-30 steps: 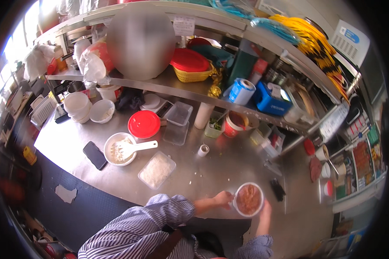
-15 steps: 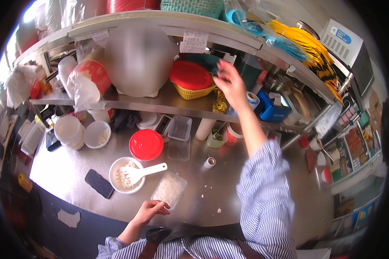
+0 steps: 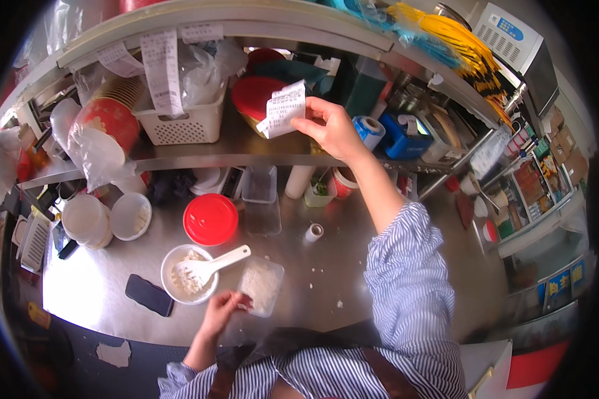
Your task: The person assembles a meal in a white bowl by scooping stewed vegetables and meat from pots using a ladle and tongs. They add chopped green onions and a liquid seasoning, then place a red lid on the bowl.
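Note:
Raised in front of the upper shelf, my right hand (image 3: 329,130) pinches a white printed paper slip (image 3: 286,112) between thumb and fingers. Low on the counter, my left hand (image 3: 219,314) has its fingers bent at the near left edge of a clear plastic container (image 3: 277,298) of cooked rice (image 3: 259,282). Its fingertips are smeared, so a grip on the rim cannot be made out. Just left of that container, a white bowl (image 3: 168,284) holds more rice, with a white rice paddle (image 3: 229,259) resting in it.
A black phone (image 3: 149,295) lies left of the bowl. Behind are a red-lidded tub (image 3: 210,219), clear containers (image 3: 263,216), white tubs (image 3: 86,223) and a small roll (image 3: 314,232). The shelf carries a white basket (image 3: 180,126) with paper slips (image 3: 161,70) hanging before it.
My right hand, empty before, now holds a paper slip. A slip on the shelf's front edge is gone from there. My left hand's fingers have bent inward, and the view has shifted.

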`<state>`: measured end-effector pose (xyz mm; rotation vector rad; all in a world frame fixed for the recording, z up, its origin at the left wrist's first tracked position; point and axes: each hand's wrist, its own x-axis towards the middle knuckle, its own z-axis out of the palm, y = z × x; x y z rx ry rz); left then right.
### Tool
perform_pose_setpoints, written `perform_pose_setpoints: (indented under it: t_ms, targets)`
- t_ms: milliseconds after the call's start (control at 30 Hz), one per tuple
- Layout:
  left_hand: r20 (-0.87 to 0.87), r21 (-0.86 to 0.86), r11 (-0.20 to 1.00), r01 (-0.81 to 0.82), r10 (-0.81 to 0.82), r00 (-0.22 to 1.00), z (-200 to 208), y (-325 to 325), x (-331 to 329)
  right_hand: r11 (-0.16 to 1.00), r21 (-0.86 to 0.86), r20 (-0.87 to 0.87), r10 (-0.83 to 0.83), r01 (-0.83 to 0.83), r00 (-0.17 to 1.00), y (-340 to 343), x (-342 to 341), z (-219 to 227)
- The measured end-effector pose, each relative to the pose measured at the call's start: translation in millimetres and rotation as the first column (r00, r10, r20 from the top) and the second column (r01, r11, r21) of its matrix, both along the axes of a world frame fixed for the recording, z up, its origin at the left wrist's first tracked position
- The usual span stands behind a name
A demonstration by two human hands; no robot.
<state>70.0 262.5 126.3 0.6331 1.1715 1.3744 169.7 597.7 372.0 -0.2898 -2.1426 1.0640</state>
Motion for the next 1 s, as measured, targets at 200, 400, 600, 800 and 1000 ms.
perform_pose_setpoints:
  t_ms: [200, 400, 600, 800, 1000]
  targets:
    - [-0.449, 0.455, 0.877, 0.156, 0.075, 0.890, 103.2, 134.2, -33.3, 0.992, -0.104, 0.149, 0.089, -0.074, 0.985, -23.8, 57.4, -6.4]
    - [-0.046, 0.422, 0.901, 0.102, -0.091, 0.995, 185.8, 235.9, 27.5, 0.967, -0.246, 0.258, 0.134, -0.069, 0.957, -26.2, 108.2, -22.1]
    - [0.085, 0.528, 0.833, 0.167, -0.247, 0.965, 208.3, 284.5, 99.3, 0.981, -0.192, 0.282, 0.053, 0.002, 0.958, 6.9, 188.0, -46.1]
    - [-0.110, 0.494, 0.810, 0.315, -0.301, 0.947, 230.7, 342.2, 156.5, 0.980, -0.182, 0.285, -0.023, 0.078, 0.958, 51.7, 259.5, -48.1]
    - [-0.071, 0.455, 0.853, 0.256, -0.252, 0.965, 265.0, 403.4, 208.2, 0.860, 0.317, 0.072, -0.442, 0.400, 0.894, 118.8, 303.6, -18.6]
